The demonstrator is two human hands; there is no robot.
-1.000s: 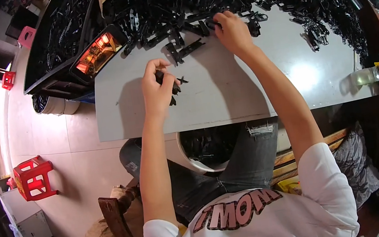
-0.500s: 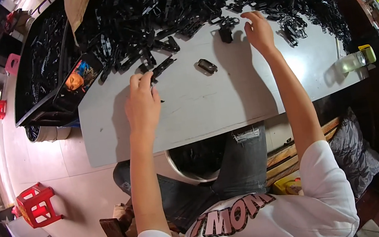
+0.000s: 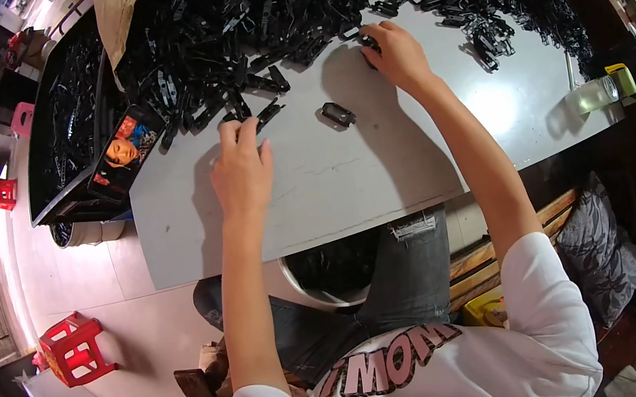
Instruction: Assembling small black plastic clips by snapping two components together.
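A large heap of black plastic clip-like parts [image 3: 291, 17] covers the far side of a grey table [image 3: 317, 190]. At the heap's near edge my left hand [image 3: 242, 169] has its fingers apart, fingertips against the black pieces. A slim black part [image 3: 269, 114] lies just beside them. Farther right, my right hand [image 3: 401, 59] is closed on a black clip-like part [image 3: 370, 44], mostly hidden under the fingers. Between my hands a single short, oblong black part [image 3: 337, 114] lies apart from the heap.
A phone with a lit screen [image 3: 126, 149] leans against a black bin [image 3: 67, 145] of similar parts at left. A lidded clear jar [image 3: 594, 95] stands near the table's right edge. Below the table's front edge, a white bucket [image 3: 291, 284] sits between my legs. A red stool [image 3: 76, 348] stands on the floor.
My right hand has moved left and closed on the black part that lay beside it. My left hand stays at the heap's edge, its fingers shifted slightly.
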